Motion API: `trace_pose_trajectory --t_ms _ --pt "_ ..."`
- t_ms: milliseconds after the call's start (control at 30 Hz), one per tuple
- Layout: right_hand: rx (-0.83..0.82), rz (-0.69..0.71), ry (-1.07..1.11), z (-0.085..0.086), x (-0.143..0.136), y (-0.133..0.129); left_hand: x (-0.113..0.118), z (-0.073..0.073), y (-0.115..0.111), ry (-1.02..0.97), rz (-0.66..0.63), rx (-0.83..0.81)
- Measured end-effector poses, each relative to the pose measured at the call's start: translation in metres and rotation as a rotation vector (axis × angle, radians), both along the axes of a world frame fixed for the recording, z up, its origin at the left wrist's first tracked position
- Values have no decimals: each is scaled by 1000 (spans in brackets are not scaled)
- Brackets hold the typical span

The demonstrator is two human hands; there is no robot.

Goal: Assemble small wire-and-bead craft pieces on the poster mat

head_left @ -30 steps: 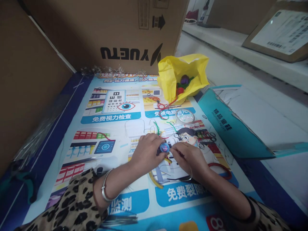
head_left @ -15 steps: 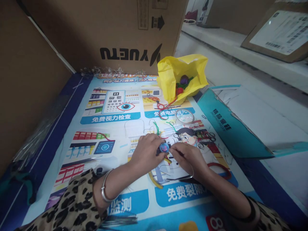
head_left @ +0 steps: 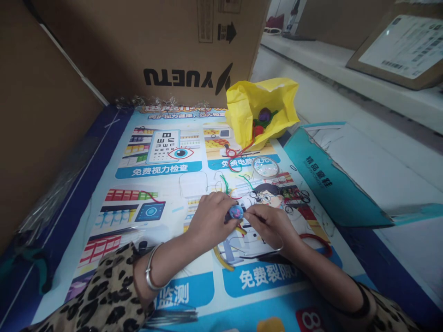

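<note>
My left hand is closed, holding a small round blue piece with a pink pattern at its centre between thumb and fingers. Its face is turned up toward me. My right hand pinches at the right edge of this piece; what lies between those fingertips is too small to make out. A thin wire curves out below my right hand. Under and beside the hands lie a yellow cord and a dark red cord. Green cord ends stick out just beyond my left fingers.
A yellow paper bag with coloured yarn stands behind, near a clear dish of beads. Teal-handled pliers lie at left. Cardboard walls the back; a teal box stands at right. Thin wires lie in front.
The blue piece has turned slightly in my fingers. My right hand has shifted a little, and the wire below it has swung slightly to the right.
</note>
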State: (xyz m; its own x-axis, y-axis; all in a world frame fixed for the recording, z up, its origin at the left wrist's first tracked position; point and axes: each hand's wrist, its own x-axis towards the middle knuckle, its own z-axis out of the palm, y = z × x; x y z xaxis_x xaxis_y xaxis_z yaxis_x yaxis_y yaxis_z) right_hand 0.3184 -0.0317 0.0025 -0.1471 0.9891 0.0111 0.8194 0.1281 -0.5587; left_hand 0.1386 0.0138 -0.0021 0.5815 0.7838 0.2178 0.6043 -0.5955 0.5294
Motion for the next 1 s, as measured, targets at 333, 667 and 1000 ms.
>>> trace_pose_trajectory --t_ms 333,667,1000 --pt "-53 -9 93 3 3 2 -1 1 1 -4 -12 -28" --pt "-104 -39 263 9 4 5 -1 2 0 -48 -4 -15" --pt "-192 -124 710 17 4 1 -5 8 -1 -310 13 185"
